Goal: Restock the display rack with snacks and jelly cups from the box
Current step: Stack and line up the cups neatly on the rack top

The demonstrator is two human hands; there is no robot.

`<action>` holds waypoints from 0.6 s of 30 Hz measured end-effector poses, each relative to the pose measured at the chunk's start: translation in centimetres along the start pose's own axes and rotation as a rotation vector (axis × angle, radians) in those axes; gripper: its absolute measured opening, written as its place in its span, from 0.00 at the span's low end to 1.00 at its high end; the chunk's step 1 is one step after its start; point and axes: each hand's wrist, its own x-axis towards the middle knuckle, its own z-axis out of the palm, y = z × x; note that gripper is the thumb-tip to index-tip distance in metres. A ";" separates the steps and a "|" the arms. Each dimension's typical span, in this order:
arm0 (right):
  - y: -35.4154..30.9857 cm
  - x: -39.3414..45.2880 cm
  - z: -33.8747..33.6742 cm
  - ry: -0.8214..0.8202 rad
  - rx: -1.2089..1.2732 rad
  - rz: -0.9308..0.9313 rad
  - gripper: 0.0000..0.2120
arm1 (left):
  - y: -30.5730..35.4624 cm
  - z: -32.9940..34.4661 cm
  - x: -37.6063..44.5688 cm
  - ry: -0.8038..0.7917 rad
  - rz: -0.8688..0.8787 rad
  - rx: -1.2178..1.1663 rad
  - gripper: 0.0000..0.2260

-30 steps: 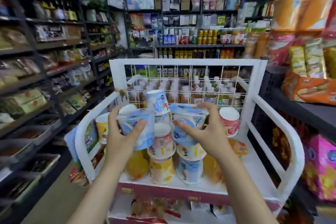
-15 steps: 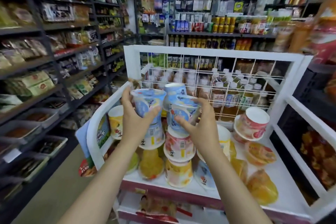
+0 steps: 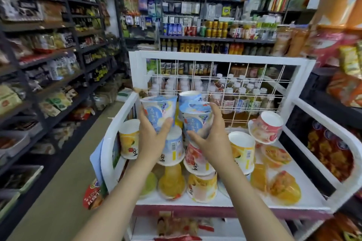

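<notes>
Jelly cups, pale blue with foil lids: the left hand (image 3: 154, 139) grips one (image 3: 159, 111), the right hand (image 3: 212, 139) curls round another (image 3: 196, 121) just beside it.

Small grocery / convenience shop. Dark metal shelving (image 3: 49, 53) down the left w/ packaged snacks, back wall shelves (image 3: 215, 38) w/ rows of canned and bottled drinks, snack bags (image 3: 350, 60) stacked at right. Narrow aisle floor (image 3: 58, 191) between. White display rack (image 3: 221, 57) in the middle, loaded w/ jelly cups (image 3: 242, 150), bottles behind its wire grid.
</notes>
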 end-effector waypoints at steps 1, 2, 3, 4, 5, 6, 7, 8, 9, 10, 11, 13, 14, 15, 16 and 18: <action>-0.1 -0.2 0.1 -0.002 -0.002 0.013 0.48 | -0.4 -0.1 0.0 -0.017 -0.008 0.027 0.40; -0.3 -0.5 0.2 0.001 0.008 0.025 0.50 | -0.8 -0.2 0.0 -0.036 -0.015 0.058 0.40; -0.5 -0.7 0.3 0.007 0.028 0.033 0.50 | -1.2 -0.2 0.1 -0.055 -0.019 0.086 0.41; -0.7 -0.9 0.5 0.013 0.047 0.038 0.50 | -1.4 -0.1 0.1 -0.071 -0.020 0.100 0.42; -0.9 -1.0 0.6 0.017 0.059 0.043 0.50 | -1.4 -0.1 0.1 -0.085 -0.019 0.101 0.42; -1.1 -1.0 0.6 0.019 0.057 0.050 0.50 | -1.4 -0.1 0.1 -0.097 -0.017 0.095 0.42; -1.2 -1.1 0.7 0.018 0.045 0.059 0.50 | -1.2 -0.1 0.1 -0.108 -0.014 0.089 0.42; -1.3 -1.1 0.7 0.014 0.033 0.065 0.51 | -1.0 -0.2 0.0 -0.120 -0.008 0.087 0.42; -1.4 -1.2 0.8 0.015 0.026 0.063 0.51 | -0.9 -0.3 -0.2 -0.132 0.007 0.098 0.42; -1.4 -1.3 0.9 0.025 0.021 0.053 0.52 | -0.9 -0.5 -0.5 -0.137 0.033 0.126 0.42; -1.4 -1.4 1.0 0.043 0.014 0.042 0.52 | -0.9 -0.6 -0.9 -0.134 0.070 0.164 0.42; -1.2 -1.6 1.3 0.076 0.000 0.035 0.51 | -1.3 -0.6 -1.8 -0.147 0.157 0.245 0.41; -1.1 -1.7 1.5 0.084 -0.003 0.037 0.50 | -1.7 -0.4 -2.2 -0.173 0.187 0.284 0.40; -1.0 -1.7 1.6 0.088 -0.001 0.041 0.49 | -2.3 -0.3 -2.5 -0.204 0.201 0.321 0.39; -0.9 -1.7 1.8 0.091 0.002 0.042 0.48 | -2.9 -0.2 -2.7 -0.229 0.199 0.346 0.39; -0.7 -1.6 1.9 0.096 0.008 0.040 0.48 | -3.7 -0.1 -2.7 -0.257 0.178 0.356 0.37</action>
